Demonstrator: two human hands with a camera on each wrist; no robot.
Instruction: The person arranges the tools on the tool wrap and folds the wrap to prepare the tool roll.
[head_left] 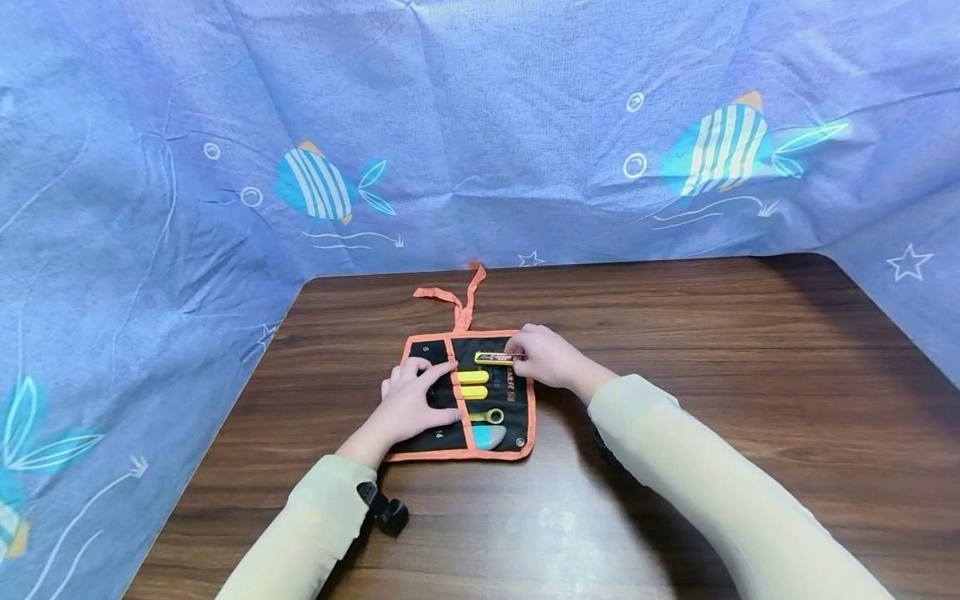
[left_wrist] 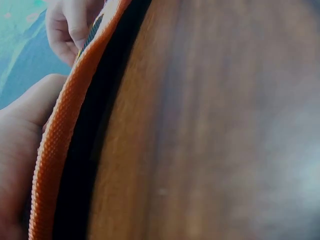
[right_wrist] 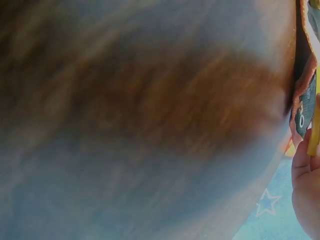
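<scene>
A black tool roll (head_left: 487, 342) with orange edging lies spread on the table. My left hand (head_left: 408, 404) rests over its pocket side, thumb and forefinger stretched to the orange pocket band (head_left: 463, 404). Above the upper pockets my right hand (head_left: 551, 357) pinches a slim yellow tool (head_left: 491, 359) with a dark printed label; its exact kind cannot be told. The same yellow tool (right_wrist: 314, 132) shows at the right edge of the right wrist view. Two yellow handles (head_left: 472, 384), a ring-ended wrench (head_left: 493, 416) and a teal-and-grey tool (head_left: 488, 437) stick out of the pockets.
Orange tie straps (head_left: 463, 310) trail from the roll toward the back of the brown wooden table (head_left: 675, 333). A blue fish-print cloth (head_left: 487, 167) hangs behind and at both sides. A black wrist camera (head_left: 390, 512) sits beneath the left sleeve.
</scene>
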